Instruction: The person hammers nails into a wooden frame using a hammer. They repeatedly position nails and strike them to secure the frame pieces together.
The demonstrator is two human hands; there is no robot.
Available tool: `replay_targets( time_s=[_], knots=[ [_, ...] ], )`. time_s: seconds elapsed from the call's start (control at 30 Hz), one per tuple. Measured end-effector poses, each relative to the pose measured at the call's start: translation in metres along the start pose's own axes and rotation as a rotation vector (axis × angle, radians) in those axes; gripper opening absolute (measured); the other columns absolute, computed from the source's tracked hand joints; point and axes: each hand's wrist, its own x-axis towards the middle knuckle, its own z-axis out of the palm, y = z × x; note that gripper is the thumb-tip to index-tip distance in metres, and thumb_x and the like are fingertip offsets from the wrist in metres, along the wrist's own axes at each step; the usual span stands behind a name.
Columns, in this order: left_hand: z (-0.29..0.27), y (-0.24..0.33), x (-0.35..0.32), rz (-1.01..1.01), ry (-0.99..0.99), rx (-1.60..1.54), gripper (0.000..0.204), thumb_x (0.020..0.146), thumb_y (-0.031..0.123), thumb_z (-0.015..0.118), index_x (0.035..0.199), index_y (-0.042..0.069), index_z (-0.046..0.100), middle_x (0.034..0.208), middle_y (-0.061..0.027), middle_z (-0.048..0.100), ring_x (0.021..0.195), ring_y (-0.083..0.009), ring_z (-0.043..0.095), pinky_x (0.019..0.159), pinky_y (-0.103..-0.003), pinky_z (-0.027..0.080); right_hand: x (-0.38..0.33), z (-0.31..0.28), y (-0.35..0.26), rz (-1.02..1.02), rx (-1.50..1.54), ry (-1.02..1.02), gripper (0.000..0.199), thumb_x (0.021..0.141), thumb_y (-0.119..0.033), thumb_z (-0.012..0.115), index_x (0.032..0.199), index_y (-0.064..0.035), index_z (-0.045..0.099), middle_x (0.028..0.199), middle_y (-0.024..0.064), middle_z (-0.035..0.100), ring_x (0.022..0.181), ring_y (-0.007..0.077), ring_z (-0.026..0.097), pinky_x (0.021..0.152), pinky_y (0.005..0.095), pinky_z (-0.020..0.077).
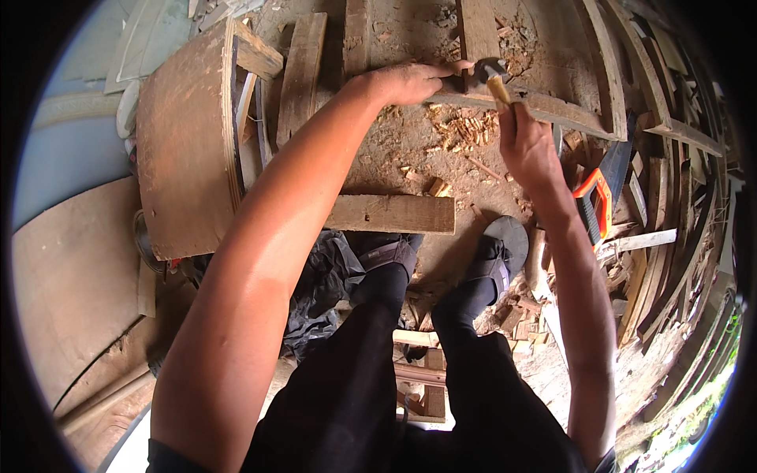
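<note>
My right hand is wrapped round the wooden handle of a hammer. The hammer's dark metal head is over a joint of the wooden frame, where a lengthwise beam meets the cross bar. Just left of the hammer head, my left hand reaches over the cross bar. Its fingertips are drawn together at the joint, close to the metal head; whatever they pinch, if anything, is too small to make out.
A handsaw with an orange and black handle leans right of my right forearm. Wood chips litter the dirt floor. A short plank lies before my feet. A curved plywood panel stands left; stacked timber fills the right.
</note>
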Motion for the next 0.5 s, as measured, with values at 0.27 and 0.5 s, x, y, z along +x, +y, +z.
replay_targets(
  time_s=[0.27, 0.5],
  knots=[
    [-0.001, 0.001, 0.005, 0.046, 0.013, 0.015, 0.061, 0.1, 0.013, 0.041, 0.156, 0.035, 0.036, 0.148, -0.0106, 0.055, 0.126, -0.0328, 0.06, 0.114, -0.046, 0.043, -0.007, 0.012, -0.011, 0.092, 0.126, 0.126, 0.023, 0.105, -0.022, 0.055, 0.106, 0.0007, 0.051, 0.067, 0.0279, 0.062, 0.057, 0.0488, 0.062, 0.048, 0.0584, 0.0473],
    [0.002, -0.007, 0.01, 0.081, 0.088, -0.09, 0.058, 0.107, 0.018, 0.032, 0.159, 0.044, 0.027, 0.151, -0.017, 0.05, 0.128, -0.0314, 0.06, 0.115, -0.043, 0.044, 0.012, -0.02, -0.034, 0.454, 0.201, 0.007, 0.038, 0.106, -0.034, 0.053, 0.095, 0.0023, 0.058, 0.07, 0.0289, 0.062, 0.064, 0.0444, 0.063, 0.06, 0.0531, 0.048]
  ],
)
